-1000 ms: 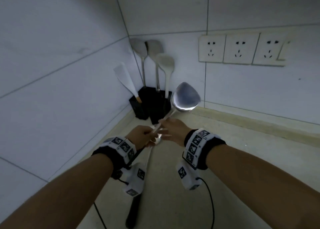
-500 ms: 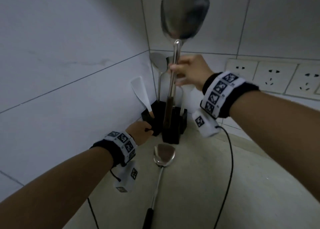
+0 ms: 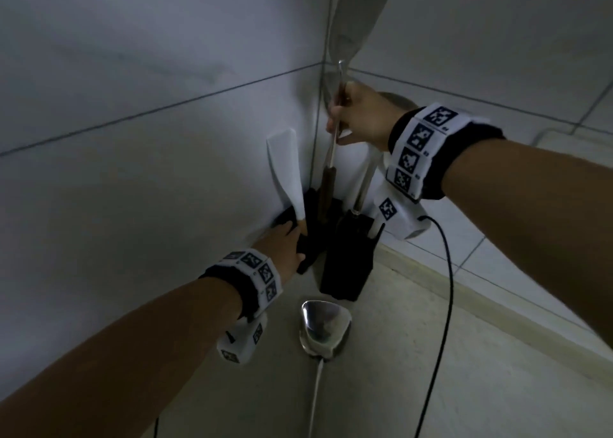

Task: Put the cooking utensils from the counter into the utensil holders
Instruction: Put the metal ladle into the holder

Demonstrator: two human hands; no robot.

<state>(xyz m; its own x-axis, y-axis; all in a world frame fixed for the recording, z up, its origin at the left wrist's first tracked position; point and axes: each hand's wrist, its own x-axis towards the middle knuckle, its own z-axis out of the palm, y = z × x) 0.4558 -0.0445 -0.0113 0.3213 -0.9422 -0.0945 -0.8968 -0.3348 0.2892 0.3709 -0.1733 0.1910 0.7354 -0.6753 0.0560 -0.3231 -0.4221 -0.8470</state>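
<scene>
— Gripping the metal shaft of the steel turner (image 3: pixel 356 22), the right hand (image 3: pixel 363 115) is holding it upright in the corner, fingers wrapped tightly round the shaft. Are you seeing the same?

— Yes. Half a second ago the turner's dark wooden handle (image 3: pixel 326 188) was hanging in front of the holders; now it is going down into the back utensil holder (image 3: pixel 326 212), with the blade running off the top of the view.

— And the left hand (image 3: pixel 282 243)?

— It is pressing against the small black holder (image 3: pixel 305 251) by the left wall, fingers curled onto its side, much as it was doing before. The white spatula (image 3: pixel 285 168) is standing in that holder, leaning toward the wall.

— What is happening beside it?

— The front black holder (image 3: pixel 348 261) is standing just to the right, with a metal-handled utensil (image 3: pixel 365 178) sticking out of it. Its head is hiding behind the right wrist band (image 3: pixel 428 145).

— Anything left on the counter (image 3: pixel 464 371)?

— A steel ladle (image 3: pixel 323 329) is lying there, bowl toward the holders, near the front one but apart from it. Its thin shaft is running down out of view. It is sitting where it was lying a moment ago.

— And the cables?

— A black cable (image 3: pixel 444 305) is trailing from the right wrist unit across the counter.
</scene>
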